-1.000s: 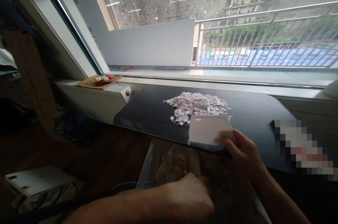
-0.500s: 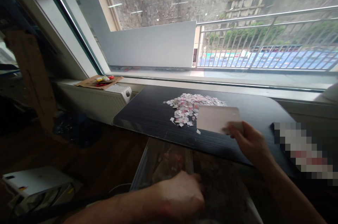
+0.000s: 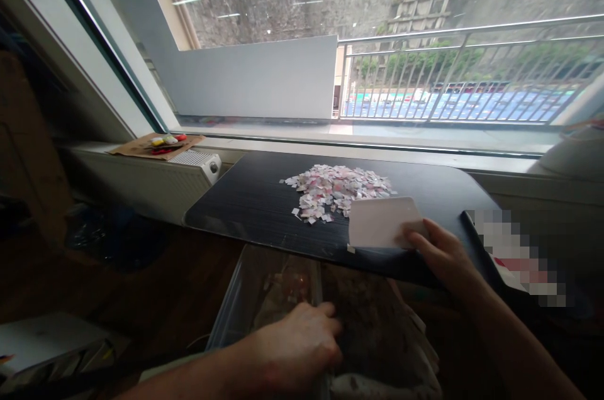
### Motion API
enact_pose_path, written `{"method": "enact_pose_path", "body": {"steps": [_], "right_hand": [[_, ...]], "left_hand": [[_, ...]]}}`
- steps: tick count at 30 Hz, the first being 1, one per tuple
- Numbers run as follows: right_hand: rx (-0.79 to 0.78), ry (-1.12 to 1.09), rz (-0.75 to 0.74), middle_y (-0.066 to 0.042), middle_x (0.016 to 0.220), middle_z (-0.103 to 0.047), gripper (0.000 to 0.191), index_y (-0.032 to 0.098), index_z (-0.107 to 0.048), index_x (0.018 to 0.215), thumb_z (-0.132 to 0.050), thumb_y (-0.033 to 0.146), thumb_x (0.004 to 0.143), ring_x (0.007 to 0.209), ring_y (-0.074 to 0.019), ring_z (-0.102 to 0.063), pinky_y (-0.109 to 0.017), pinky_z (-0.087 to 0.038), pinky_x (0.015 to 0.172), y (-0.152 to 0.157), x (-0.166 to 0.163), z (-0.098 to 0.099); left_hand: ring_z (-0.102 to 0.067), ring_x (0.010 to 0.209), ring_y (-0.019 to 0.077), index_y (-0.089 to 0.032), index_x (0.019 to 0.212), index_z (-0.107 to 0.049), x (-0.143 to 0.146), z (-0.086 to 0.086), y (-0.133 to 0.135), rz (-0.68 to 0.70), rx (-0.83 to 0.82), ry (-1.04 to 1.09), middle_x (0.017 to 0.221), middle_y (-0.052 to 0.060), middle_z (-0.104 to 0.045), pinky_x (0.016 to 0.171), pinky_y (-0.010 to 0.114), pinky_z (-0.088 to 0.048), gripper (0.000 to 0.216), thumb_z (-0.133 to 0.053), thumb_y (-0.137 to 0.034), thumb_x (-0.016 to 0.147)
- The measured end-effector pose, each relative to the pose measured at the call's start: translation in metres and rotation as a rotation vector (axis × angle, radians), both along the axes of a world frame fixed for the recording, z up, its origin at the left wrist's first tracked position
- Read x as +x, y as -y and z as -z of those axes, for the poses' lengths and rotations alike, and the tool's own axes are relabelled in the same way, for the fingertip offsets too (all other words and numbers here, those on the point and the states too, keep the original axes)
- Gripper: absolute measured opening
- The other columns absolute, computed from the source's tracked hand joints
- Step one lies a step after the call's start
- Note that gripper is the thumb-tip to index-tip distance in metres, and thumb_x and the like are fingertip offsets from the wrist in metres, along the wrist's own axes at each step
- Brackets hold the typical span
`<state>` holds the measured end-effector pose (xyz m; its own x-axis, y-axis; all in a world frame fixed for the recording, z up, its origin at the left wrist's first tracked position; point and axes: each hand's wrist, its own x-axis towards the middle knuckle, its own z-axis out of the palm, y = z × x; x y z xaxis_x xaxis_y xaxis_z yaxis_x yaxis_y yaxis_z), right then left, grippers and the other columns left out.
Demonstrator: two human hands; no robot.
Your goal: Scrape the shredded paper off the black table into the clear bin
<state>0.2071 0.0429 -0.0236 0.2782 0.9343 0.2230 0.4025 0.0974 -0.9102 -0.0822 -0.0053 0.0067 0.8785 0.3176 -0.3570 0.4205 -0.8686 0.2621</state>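
Note:
My right hand (image 3: pixel 443 255) grips a white plastic scraper card (image 3: pixel 380 222) at its right edge and holds it upright on the black tabletop (image 3: pixel 255 199), just to the front right of a heap of small pink and white paper scraps (image 3: pixel 336 185). My left hand (image 3: pixel 302 340) is closed on the rim of a clear plastic bin (image 3: pixel 236 305) that sits below the table's front edge. Scraps and a crumpled liner show inside the bin.
A white radiator (image 3: pixel 191 164) with a cardboard sheet and small coloured items (image 3: pixel 158 143) stands at the left under the window. A blurred-out object (image 3: pixel 514 249) lies at the table's right end. A white box (image 3: pixel 42 340) rests on the floor, lower left.
My right hand swung the scraper from the table's front edge up to the heap's right, then back toward the front a little. My left hand stayed on the bin rim.

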Motion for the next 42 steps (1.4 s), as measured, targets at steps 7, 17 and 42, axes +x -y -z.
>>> {"method": "enact_pose_path", "body": {"steps": [7,17,42], "right_hand": [[-0.082,-0.134,-0.064,-0.001,0.078,-0.075,0.021,0.025,-0.074,0.087,-0.067,0.043,0.079,0.071,-0.0214,-0.067,-0.03,-0.054,0.064,0.01,-0.004,-0.005],[-0.116,-0.206,-0.129,-0.001,0.078,-0.074,0.027,0.022,-0.075,0.087,-0.072,0.045,0.073,0.069,-0.0189,-0.064,-0.027,-0.052,0.06,-0.003,-0.006,0.0],[-0.125,-0.12,-0.151,-0.002,0.083,-0.074,0.026,0.023,-0.074,0.088,-0.069,0.046,0.078,0.076,-0.0209,-0.065,-0.029,-0.051,0.068,0.008,0.002,-0.007]], "left_hand": [[-0.055,0.094,0.0246,-0.017,0.072,-0.062,0.0,0.0,0.0,-0.009,-0.03,-0.044,0.088,0.007,-0.063,0.051,0.034,-0.023,0.013,-0.059,-0.017,0.085],[-0.055,0.093,0.0253,-0.017,0.072,-0.062,-0.001,0.002,0.0,-0.011,-0.021,-0.025,0.088,0.007,-0.062,0.051,0.035,-0.023,0.011,-0.061,-0.018,0.083],[-0.057,0.091,0.0248,-0.017,0.072,-0.063,0.0,0.003,0.0,0.0,-0.001,-0.02,0.086,0.006,-0.064,0.05,0.033,-0.024,0.009,-0.062,-0.018,0.082]]}}
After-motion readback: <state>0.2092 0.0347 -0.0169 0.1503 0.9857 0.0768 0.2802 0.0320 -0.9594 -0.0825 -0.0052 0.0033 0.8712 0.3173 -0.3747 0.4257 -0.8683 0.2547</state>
